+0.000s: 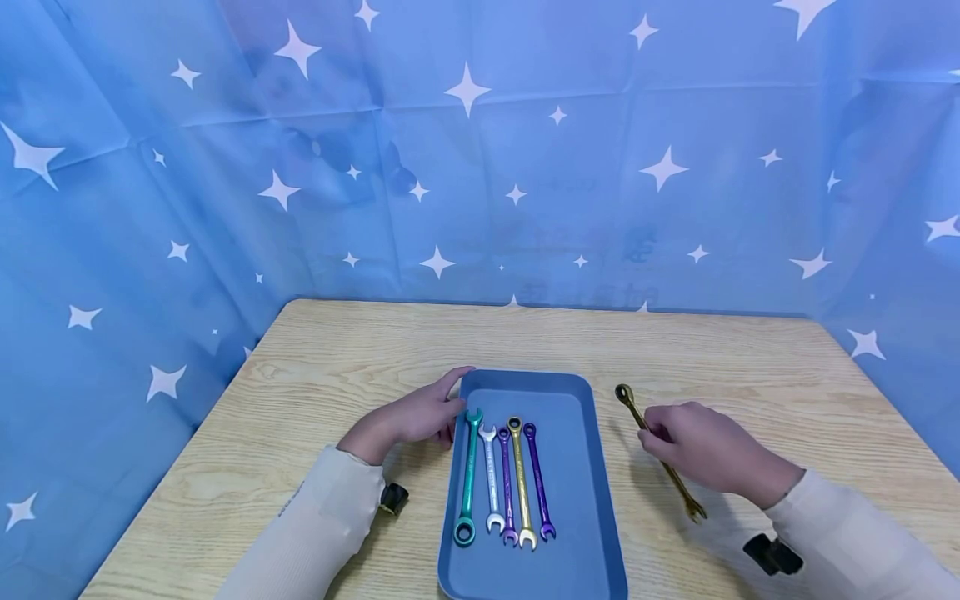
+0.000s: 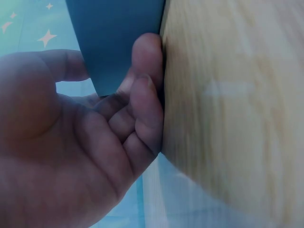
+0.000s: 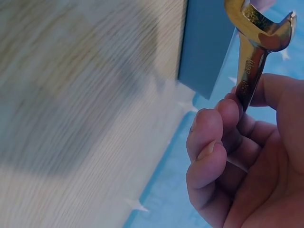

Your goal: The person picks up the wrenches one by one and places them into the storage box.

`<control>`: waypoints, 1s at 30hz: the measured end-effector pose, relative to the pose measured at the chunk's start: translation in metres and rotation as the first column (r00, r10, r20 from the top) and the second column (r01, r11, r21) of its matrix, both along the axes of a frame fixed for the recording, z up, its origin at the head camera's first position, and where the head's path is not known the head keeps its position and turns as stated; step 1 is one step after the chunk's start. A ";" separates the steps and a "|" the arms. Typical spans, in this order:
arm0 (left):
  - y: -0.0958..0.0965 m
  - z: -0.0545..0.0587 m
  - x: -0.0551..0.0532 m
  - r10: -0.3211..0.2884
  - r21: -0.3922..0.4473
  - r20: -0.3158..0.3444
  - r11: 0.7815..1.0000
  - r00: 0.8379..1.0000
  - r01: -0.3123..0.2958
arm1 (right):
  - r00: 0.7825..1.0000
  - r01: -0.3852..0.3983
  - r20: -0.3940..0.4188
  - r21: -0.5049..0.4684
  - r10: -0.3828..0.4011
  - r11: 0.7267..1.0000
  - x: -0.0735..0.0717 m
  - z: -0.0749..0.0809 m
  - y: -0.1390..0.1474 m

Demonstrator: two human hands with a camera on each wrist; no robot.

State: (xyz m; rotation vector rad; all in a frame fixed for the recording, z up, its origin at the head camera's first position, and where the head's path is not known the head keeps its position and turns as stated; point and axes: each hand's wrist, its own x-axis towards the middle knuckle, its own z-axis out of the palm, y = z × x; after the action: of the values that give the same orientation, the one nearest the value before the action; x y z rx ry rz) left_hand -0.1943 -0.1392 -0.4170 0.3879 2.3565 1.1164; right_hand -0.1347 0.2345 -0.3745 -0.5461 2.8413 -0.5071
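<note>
A blue rectangular tray (image 1: 581, 492) lies on the table, and my left hand (image 1: 416, 415) grips its far left corner. In the left wrist view the thumb is at the tray's rim, while curled fingers (image 2: 147, 102) lie low along its outer wall by the tabletop. My right hand (image 1: 705, 447) holds a gold combination wrench (image 1: 681, 485) by the middle, to the right of the tray. Its ring end points away and left; its open end (image 3: 266, 35) shows large in the right wrist view. The grip covers the middle of the shank.
Inside the tray, several wrenches lie side by side: green (image 1: 469, 475), silver (image 1: 491, 479), purple (image 1: 507, 483), gold (image 1: 521, 483) and another purple one (image 1: 539, 483). The wooden table (image 1: 360, 333) ends at a blue star-patterned curtain (image 1: 480, 208).
</note>
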 end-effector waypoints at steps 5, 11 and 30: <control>0.000 0.000 0.000 0.003 -0.001 -0.003 1.000 1.000 -0.003 | 1.000 -0.007 0.008 -0.012 0.008 1.000 0.001 0.002 -0.002; -0.001 -0.001 0.000 0.008 -0.009 0.002 1.000 1.000 -0.008 | 0.999 0.001 0.033 -0.019 0.000 1.000 0.002 0.004 -0.005; -0.001 0.000 0.001 0.005 -0.006 0.001 1.000 1.000 -0.005 | 0.999 -0.003 0.032 -0.050 0.005 0.999 0.004 0.006 -0.011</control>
State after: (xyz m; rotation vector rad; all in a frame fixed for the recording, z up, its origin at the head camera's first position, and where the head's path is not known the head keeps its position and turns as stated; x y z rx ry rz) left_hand -0.1936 -0.1397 -0.4167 0.3803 2.3609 1.1108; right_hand -0.1303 0.2237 -0.3686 -0.5476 2.8029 -0.5822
